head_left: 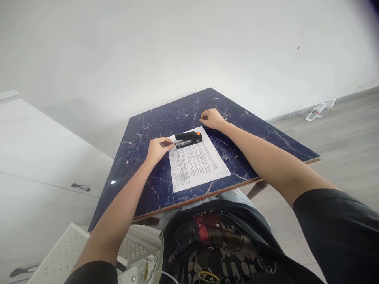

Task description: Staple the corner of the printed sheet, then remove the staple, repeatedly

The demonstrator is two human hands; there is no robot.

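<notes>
A black stapler [189, 139] with an orange part at its right end lies across the upper part of a printed sheet of paper [198, 161]. Its jaw faces left, and a metal part shows between the upper arm and the base. At that jaw end, the thumb and fingers of my left hand [159, 150] are pinched together; what they hold is too small to make out. My right hand [213, 119] is just beyond the paper's upper right corner, apart from the stapler. Its fingers are curled into a pinch, and anything inside them is hidden.
Paper and stapler rest on a dark blue marbled table [160, 118] against a white wall. At the left is a white cabinet [53, 157] with dark handles. A white perforated rack [65, 252] with cables stands lower left. Clear plastic packaging [319, 110] lies on the floor at right.
</notes>
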